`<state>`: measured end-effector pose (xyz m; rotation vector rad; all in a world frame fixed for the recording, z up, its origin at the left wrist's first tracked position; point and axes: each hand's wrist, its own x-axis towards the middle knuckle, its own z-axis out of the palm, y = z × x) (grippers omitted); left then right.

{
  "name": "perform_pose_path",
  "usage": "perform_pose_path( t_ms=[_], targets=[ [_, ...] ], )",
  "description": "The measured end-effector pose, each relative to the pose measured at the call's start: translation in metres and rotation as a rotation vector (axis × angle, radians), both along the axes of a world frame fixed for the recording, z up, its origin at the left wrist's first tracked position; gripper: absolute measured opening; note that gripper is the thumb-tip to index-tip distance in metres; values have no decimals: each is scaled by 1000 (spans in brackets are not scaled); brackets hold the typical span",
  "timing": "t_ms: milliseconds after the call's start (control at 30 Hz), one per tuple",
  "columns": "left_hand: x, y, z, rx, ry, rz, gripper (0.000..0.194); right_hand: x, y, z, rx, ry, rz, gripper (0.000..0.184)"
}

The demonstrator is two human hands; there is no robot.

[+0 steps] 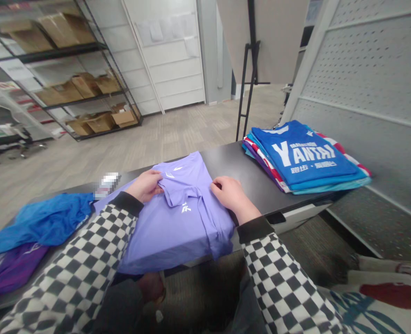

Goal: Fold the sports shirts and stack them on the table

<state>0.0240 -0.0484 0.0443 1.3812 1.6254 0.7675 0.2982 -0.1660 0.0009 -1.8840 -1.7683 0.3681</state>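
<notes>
A lavender T-shirt [163, 227] with small white print lies on the dark table [226, 162], its lower part hanging over the front edge. One sleeve is folded in across the chest. My left hand [146, 185] pinches the cloth at the shirt's upper left, fingertips closed on it. At the shirt's right edge is my right hand [231, 192], fingers curled together; whether cloth is between them is hard to make out.
A stack of folded shirts, a blue one [303, 153] on top, sits at the table's right end beside a perforated partition [372, 93]. Crumpled blue [48, 220] and purple [19, 269] garments lie at left. Behind stand a shelf with cardboard boxes [69, 28] and an easel [249, 83].
</notes>
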Motion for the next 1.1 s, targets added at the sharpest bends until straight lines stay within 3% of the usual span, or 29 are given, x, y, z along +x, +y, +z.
perform_pose_path(
  t_ms=[100,233,367,433,533,633,733,867,967,1100],
  targets=[
    [-10,1,0,-117,-41,42,18,0,0,0,-3,3,2,26],
    [-19,2,-8,-121,54,42,15,0,1,-3,1,6,1,21],
    [-25,2,-14,-71,242,9,33,0,3,-5,-8,-15,4,17],
    [-28,-1,-14,82,487,-78,44,0,2,-5,-10,-28,8,18],
    [-24,-8,-13,467,890,-248,45,-2,0,-4,-18,-59,14,24],
    [0,-9,-12,666,939,-437,40,-4,-3,-2,4,-81,34,39],
    [39,7,-12,691,792,-607,43,-5,-6,-3,48,-88,95,43],
    [83,48,-17,602,744,-688,48,-5,-9,-6,49,-61,185,36],
    [93,74,-26,520,807,-685,44,-6,-10,-6,68,1,168,33],
    [91,95,-37,514,863,-576,40,-9,-10,-3,83,39,156,30]
  ],
)
